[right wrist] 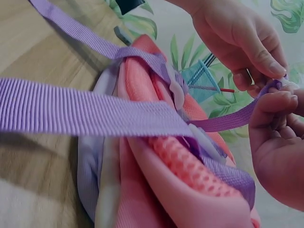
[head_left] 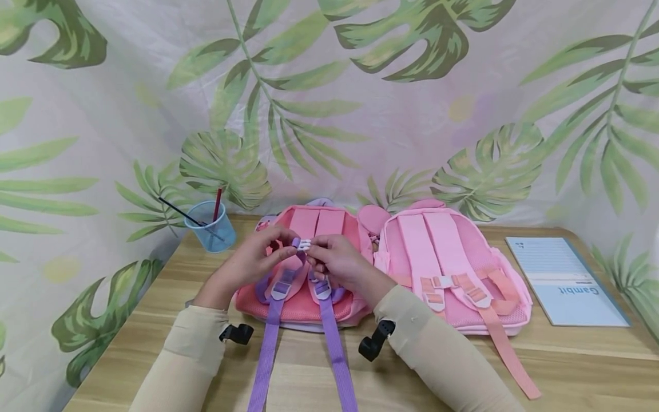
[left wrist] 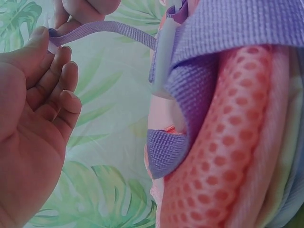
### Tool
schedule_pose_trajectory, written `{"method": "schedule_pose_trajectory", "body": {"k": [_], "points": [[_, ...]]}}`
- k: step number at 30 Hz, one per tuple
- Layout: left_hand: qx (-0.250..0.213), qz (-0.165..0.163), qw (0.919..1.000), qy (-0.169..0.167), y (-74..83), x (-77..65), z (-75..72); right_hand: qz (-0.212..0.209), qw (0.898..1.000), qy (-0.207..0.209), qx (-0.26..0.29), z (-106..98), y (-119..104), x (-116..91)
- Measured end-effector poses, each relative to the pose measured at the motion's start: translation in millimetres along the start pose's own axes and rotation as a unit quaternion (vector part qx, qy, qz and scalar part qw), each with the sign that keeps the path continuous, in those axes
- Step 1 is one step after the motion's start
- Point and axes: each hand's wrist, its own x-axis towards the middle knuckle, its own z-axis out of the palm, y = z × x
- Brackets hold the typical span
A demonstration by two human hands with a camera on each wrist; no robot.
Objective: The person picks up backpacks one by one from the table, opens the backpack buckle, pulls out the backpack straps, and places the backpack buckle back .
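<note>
Both hands meet above a coral-pink backpack (head_left: 355, 252) with purple straps, which lies on the table with its shoulder straps facing up. My left hand (head_left: 257, 257) pinches a thin purple strap (left wrist: 102, 27) near its end. From the other side, my right hand (head_left: 340, 257) pinches a small white buckle (head_left: 305, 245) between thumb and fingers. The thin strap runs from the buckle down to the backpack's shoulder straps. Fingertips partly hide the buckle, so how the strap passes through it cannot be told. Two wide purple webbing straps (head_left: 337, 355) hang toward the table's front edge.
Right of the coral backpack lies a light pink backpack (head_left: 471, 240) with peach straps and a joined chest buckle (head_left: 443, 281). A blue mesh cup (head_left: 218, 237) with pens stands at the left. A notebook (head_left: 571, 286) lies at the far right. Leaf-printed cloth (head_left: 319, 143) hangs behind.
</note>
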Motion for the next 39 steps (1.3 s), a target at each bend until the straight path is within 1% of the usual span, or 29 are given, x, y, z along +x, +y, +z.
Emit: {"method": "schedule_pose_trajectory", "body": {"k": [4,9,11,15,18,25,29,33,36,39], "points": [[-0.003,-0.001,1.0,-0.005,-2.0,0.3,0.9,-0.007,0.999,-0.002,-0.05,-6,-1,-2],[-0.007,-0.01,0.9999,-0.002,-2.4,0.7,1.2,-0.024,0.996,0.006,-0.082,-12,-1,-7],[-0.008,-0.013,0.9999,0.0,-1.9,0.7,0.7,-0.042,0.995,0.005,-0.091,-14,-2,-9],[-0.007,-0.016,0.9998,-0.002,0.8,1.2,-0.7,-0.096,0.989,-0.001,-0.112,-16,-3,-11],[-0.002,-0.019,0.9998,-0.005,2.6,1.8,-2.0,-0.117,0.985,0.003,-0.126,-15,-5,-11],[0.006,-0.022,0.9997,-0.003,5.0,3.6,-2.6,-0.107,0.983,0.029,-0.146,-12,-7,-9],[0.006,-0.027,0.9996,-0.005,3.3,3.4,-1.6,-0.096,0.986,0.039,-0.13,-11,-7,-8],[0.006,-0.032,0.9995,-0.004,2.1,3.0,-1.6,-0.086,0.99,0.039,-0.101,-10,-7,-7],[0.011,-0.022,0.9997,0.0,1.7,3.7,-1.8,-0.086,0.992,0.037,-0.087,-10,-8,-8],[0.016,-0.011,0.9998,0.006,1.5,4.9,-1.9,-0.09,0.991,0.037,-0.088,-9,-9,-9]]}}
